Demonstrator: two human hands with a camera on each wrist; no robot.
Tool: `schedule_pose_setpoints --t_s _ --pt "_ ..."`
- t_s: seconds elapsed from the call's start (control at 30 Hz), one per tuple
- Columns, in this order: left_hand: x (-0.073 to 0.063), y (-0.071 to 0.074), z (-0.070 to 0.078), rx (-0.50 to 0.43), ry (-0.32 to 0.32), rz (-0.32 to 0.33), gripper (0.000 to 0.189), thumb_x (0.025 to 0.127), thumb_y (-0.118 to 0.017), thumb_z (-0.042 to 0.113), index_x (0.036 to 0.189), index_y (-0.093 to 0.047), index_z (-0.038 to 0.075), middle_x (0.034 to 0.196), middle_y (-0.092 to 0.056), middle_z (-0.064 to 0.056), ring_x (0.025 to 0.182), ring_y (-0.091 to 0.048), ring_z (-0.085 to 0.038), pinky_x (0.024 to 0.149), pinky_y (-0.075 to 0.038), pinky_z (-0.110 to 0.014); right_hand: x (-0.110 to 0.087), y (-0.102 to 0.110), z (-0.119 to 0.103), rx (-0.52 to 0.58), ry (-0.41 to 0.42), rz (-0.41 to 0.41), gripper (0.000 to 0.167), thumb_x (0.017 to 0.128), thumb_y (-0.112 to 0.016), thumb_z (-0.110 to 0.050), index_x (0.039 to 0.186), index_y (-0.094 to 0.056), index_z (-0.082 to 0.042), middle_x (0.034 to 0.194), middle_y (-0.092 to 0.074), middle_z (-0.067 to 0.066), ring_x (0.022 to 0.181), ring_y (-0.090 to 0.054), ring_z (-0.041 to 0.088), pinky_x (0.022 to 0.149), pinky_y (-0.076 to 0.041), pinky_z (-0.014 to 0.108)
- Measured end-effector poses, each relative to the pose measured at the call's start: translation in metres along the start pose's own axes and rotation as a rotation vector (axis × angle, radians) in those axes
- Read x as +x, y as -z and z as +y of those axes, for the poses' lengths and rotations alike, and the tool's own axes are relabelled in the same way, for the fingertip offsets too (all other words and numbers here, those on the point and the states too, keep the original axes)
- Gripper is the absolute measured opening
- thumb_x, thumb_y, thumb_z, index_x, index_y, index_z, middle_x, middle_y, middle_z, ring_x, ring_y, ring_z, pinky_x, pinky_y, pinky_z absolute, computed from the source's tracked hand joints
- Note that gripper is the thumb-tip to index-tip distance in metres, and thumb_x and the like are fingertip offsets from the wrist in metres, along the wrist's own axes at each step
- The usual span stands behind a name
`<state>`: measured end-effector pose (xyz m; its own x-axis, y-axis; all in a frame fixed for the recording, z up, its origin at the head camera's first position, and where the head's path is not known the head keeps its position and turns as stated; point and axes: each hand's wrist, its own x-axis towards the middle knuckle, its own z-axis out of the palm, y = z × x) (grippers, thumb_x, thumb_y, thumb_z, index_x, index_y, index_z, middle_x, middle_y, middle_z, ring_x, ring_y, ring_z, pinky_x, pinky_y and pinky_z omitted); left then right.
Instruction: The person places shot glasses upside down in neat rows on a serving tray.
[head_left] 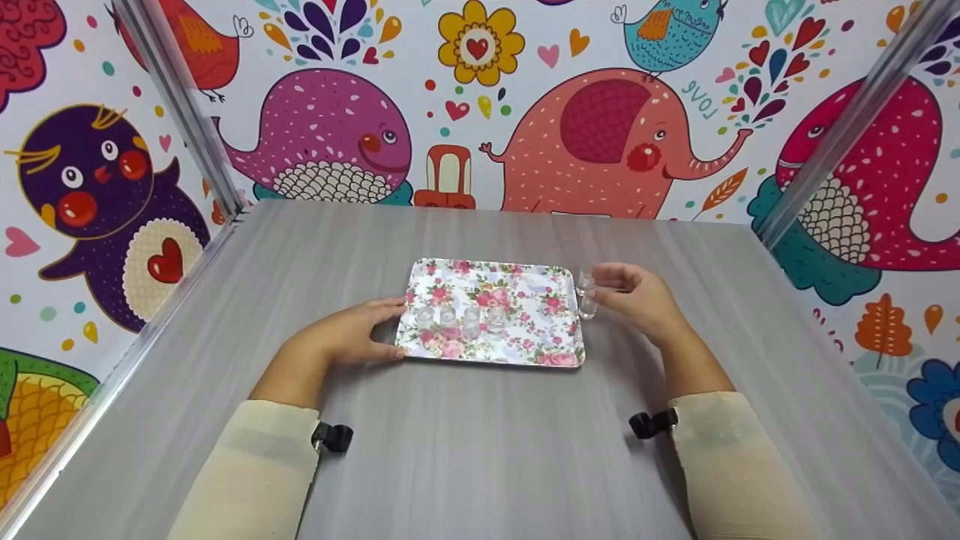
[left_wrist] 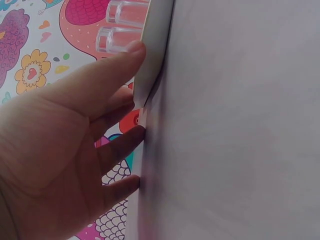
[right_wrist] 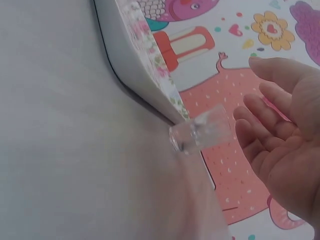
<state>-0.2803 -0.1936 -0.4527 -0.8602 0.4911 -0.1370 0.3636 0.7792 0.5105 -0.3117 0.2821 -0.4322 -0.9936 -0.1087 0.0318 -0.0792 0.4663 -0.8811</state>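
A flower-patterned tray (head_left: 529, 341) lies on the table, bearing a row of several small clear glasses (head_left: 471, 322) on its left half. My left hand (head_left: 352, 330) touches the tray's left edge, thumb toward the near corner and fingers farther back. In the left wrist view, the thumb of that hand (left_wrist: 55, 130) rests at the tray's rim. Just off the tray's right edge, two more clear glasses (head_left: 588, 306) stand on the table. Beside them is my right hand (head_left: 637, 300), fingers loosely bent. The right wrist view shows a gap between this hand (right_wrist: 290, 135) and the nearer glass (right_wrist: 201, 131).
The grey table (head_left: 480, 442) extends around the tray. Printed walls (head_left: 457, 105) with cartoon animals enclose its back and sides. Metal posts (head_left: 187, 112) rise at the back corners. A black clip-like device (head_left: 332, 436) sits on each sleeve cuff.
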Motion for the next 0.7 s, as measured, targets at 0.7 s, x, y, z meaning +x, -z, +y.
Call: schedule_pose_setpoints --t_s 0.7 --pt "0.000 -0.001 0.001 0.000 0.019 -0.009 0.084 0.095 -0.081 0.041 0.163 -0.045 0.007 0.176 -0.035 -0.007 0.164 -0.029 -0.038 0.134 -0.026 -0.059 0.012 -0.004 0.030 -0.142 -0.131 -0.063 0.054 0.093 -0.084 -0.029 0.139 -0.066 -0.007 0.128 -0.070 0.014 0.109 -0.063 0.021 0.085 -0.056 0.022"
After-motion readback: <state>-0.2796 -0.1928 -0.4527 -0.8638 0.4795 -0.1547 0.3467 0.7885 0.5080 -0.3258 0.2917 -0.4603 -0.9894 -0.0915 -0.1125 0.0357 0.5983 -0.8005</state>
